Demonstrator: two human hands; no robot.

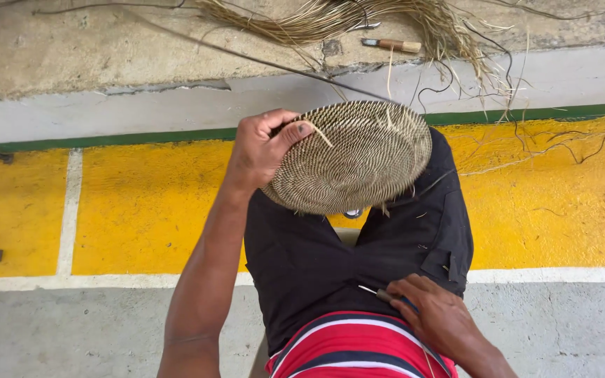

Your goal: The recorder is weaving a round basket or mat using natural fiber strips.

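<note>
On the lap, the left hand (264, 147) grips the rim of a woven basket (355, 157) propped on the knees, thumb pressed over its edge. Nearer the body than the basket, the right hand (437, 316) pinches a thin awl (379, 292) against the shorts. The base looks fully coiled; loose strands at the rim suggest weaving remains. Beyond the basket lie a fibre bundle (358, 17) and a wooden-handled knife (392, 45).

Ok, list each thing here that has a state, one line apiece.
Woven basket: unfinished, tilted on the knees, loose strands at the rim.
Left hand: grip closed on the basket's rim.
Right hand: closed around a thin pointed tool.
Fibre bundle: loose, lying on the ledge.
Wooden-handled tool: lying unused.
</note>
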